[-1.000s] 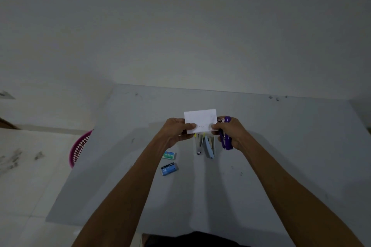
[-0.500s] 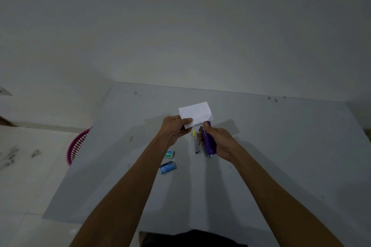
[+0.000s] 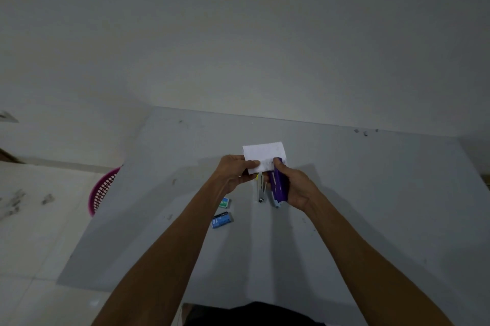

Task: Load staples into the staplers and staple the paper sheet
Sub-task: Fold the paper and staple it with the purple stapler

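Left hand (image 3: 233,173) pinches paper sheet (image 3: 263,157); right hand (image 3: 294,187) grips purple stapler (image 3: 279,186) at its edge.

One readable number, on a staple box.
The blue staple box (image 3: 222,220) shows a large white "10" on its top face; small white lettering on the dark strip above it is too fine to read. Print on the green staple box (image 3: 224,203) and faint marks on the paper sheet (image 3: 263,153) stay illegible.

Bare forearms (image 3: 169,246) stretched forward, left grip (image 3: 233,174) pinching, thumb on top, right grip (image 3: 295,187) curled closed
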The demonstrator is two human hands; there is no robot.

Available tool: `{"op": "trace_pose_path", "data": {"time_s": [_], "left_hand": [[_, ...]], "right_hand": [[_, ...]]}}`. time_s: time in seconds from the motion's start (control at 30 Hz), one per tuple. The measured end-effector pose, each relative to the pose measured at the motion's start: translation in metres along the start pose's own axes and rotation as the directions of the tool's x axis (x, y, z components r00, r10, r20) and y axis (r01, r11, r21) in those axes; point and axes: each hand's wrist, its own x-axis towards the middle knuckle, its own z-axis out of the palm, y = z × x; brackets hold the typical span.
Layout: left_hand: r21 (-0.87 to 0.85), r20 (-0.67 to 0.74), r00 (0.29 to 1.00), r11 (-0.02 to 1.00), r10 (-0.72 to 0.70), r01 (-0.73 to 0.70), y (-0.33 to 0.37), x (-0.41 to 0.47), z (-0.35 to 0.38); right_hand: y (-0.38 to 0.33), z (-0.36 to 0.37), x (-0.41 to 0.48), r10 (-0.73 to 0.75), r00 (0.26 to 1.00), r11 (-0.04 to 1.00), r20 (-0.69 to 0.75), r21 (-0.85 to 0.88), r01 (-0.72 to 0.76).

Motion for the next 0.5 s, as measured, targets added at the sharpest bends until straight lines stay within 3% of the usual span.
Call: {"op": "trace_pose_path", "data": {"time_s": [0.3, 0.5], "left_hand": [[0.063, -0.004, 1.000, 0.998, 0.002, -0.002, -0.0060, 0.0009, 0.0022], [0.063, 0.000, 1.000, 0.998, 0.000, 0.000, -0.0040, 0.0000, 0.0034]], "right_hand": [[0.0047, 0.0002, 0.0046, 0.048, 0.997, 0.999, -0.057, -0.010, -0.049], [0.0054, 0.0051, 0.0088, -0.022, 0.983, 0.998, -0.185, -0.070, 0.009]]}}
